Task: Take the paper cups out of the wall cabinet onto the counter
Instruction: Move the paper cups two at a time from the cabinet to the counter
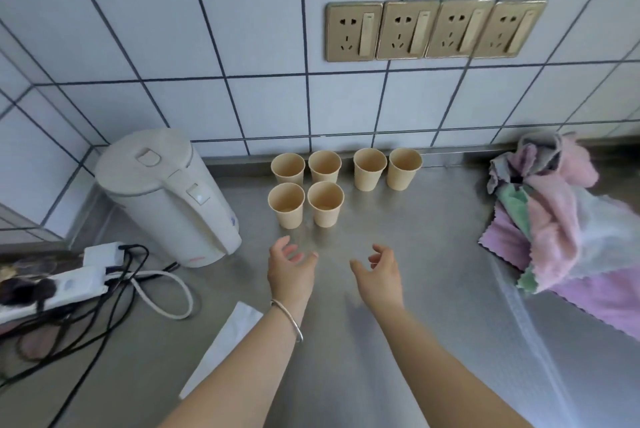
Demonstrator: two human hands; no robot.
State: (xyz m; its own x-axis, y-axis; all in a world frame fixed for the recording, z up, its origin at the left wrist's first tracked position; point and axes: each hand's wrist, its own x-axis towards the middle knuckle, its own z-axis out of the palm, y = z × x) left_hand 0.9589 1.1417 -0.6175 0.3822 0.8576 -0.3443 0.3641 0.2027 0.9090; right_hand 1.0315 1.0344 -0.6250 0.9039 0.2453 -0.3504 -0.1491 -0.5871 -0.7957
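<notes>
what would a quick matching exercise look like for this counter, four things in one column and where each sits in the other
Things
1. white plastic electric kettle
2. six tan paper cups
3. pile of pink, purple and green cloths
4. four gold wall sockets

Places
A. on the tiled wall above the cups
B. right side of the steel counter
C. left of the cups
D. upright by the wall, beyond both empty hands (left, right)

Pairs: 1-C, 2-D, 3-B, 4-A

No legible text, label or number anywhere.
</notes>
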